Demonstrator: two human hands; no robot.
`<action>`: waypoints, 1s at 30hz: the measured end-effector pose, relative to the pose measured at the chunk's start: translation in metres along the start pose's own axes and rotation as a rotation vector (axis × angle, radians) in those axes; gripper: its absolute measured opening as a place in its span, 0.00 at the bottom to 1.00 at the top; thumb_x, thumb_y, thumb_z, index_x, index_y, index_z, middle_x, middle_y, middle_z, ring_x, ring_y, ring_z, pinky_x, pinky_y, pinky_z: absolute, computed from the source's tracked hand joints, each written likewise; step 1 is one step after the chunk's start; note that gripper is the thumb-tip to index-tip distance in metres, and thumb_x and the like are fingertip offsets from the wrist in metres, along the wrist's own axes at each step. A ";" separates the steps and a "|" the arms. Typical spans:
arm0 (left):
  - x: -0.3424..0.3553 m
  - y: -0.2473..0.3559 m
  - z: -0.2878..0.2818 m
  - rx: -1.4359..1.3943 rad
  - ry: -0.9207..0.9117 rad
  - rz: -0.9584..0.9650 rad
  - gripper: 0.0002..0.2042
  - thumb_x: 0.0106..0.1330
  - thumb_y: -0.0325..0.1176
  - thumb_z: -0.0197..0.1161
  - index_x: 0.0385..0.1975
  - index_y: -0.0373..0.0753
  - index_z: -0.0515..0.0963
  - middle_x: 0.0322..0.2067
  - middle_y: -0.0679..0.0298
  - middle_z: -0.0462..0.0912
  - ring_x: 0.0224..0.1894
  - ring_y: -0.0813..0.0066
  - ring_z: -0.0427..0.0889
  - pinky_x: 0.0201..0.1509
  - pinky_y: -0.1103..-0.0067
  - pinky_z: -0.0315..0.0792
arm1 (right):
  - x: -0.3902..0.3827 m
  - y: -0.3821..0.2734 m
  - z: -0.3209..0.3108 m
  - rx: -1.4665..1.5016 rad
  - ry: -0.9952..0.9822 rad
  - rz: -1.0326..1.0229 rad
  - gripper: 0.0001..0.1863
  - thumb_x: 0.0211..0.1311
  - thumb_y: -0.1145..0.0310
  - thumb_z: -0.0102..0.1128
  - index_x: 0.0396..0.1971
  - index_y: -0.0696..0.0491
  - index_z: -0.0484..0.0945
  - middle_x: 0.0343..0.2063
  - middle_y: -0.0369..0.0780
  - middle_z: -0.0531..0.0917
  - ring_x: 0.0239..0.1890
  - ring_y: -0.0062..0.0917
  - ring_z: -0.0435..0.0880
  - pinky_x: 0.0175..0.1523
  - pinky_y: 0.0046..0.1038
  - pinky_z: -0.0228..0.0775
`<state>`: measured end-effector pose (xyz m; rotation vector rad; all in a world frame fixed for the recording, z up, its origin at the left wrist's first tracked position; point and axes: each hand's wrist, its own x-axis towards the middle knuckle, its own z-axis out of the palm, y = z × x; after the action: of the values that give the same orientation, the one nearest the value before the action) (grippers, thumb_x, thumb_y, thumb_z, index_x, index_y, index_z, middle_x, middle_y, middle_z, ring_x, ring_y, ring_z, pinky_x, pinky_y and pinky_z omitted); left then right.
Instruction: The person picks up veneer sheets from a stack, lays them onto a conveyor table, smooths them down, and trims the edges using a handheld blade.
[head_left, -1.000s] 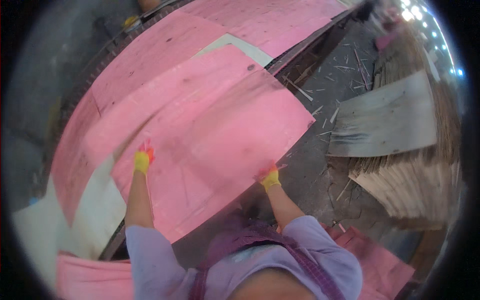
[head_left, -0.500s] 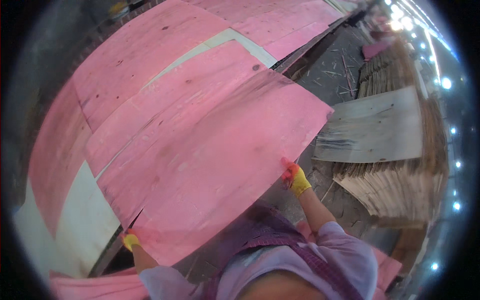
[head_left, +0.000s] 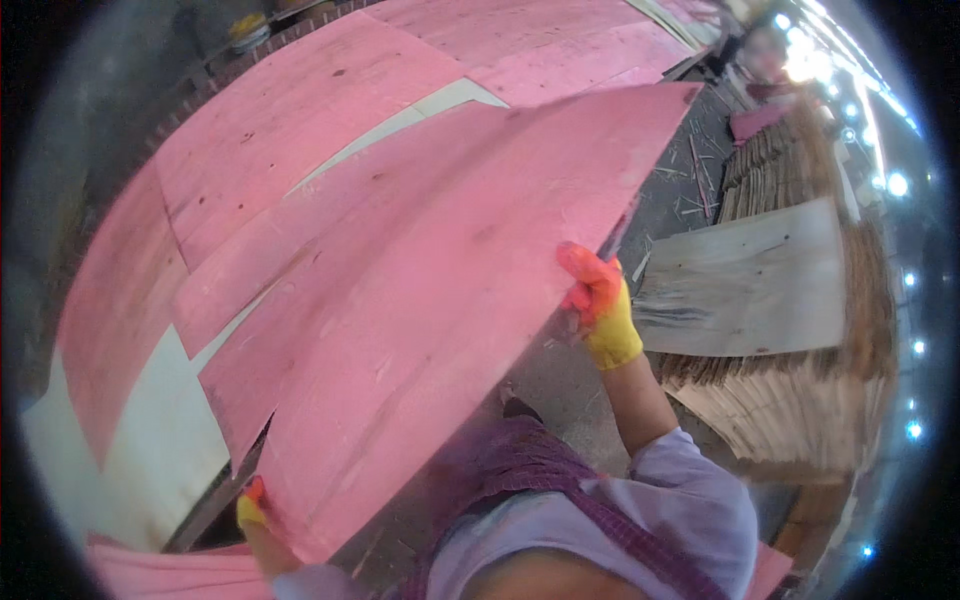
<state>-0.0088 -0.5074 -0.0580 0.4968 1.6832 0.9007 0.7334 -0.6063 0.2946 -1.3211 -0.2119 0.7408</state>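
Note:
A large pink-coated wood veneer sheet (head_left: 430,300) is tilted up between my hands, its right side raised off the layer below. My right hand (head_left: 603,305), in a yellow glove stained orange-red at the fingers, is closed on its near right edge, thumb on top. At the near left corner, my left hand (head_left: 254,503) in a similar glove grips the same sheet beside a split in its edge. Fingers under the sheet are hidden. Beneath and beyond lie more pink veneer sheets (head_left: 280,130), with pale sheets (head_left: 165,440) showing between them.
On the right stands a tall stack of veneer (head_left: 775,410) with a pale sheet (head_left: 745,275) on top. Wood scraps (head_left: 697,175) litter the dark floor. Folded pink sheets (head_left: 180,572) lie at lower left. A blurred person (head_left: 762,60) is at the far right.
My right hand has risen and moved away from me, lifting the sheet's right side, whose far corner has swung up and away. My left hand has shifted slightly nearer to me.

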 end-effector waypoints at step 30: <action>-0.095 -0.056 0.188 -0.075 0.147 0.124 0.20 0.49 0.25 0.70 0.43 0.37 0.72 0.35 0.67 0.77 0.34 0.75 0.76 0.38 0.78 0.73 | 0.200 0.166 -0.292 0.072 0.083 0.494 0.04 0.56 0.68 0.56 0.24 0.46 0.70 0.13 0.28 0.69 0.12 0.16 0.67 0.18 0.22 0.64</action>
<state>0.2050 -0.5526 -0.0610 0.4982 1.7588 1.1097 0.9809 -0.7096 0.0103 -1.3461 0.2157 1.0935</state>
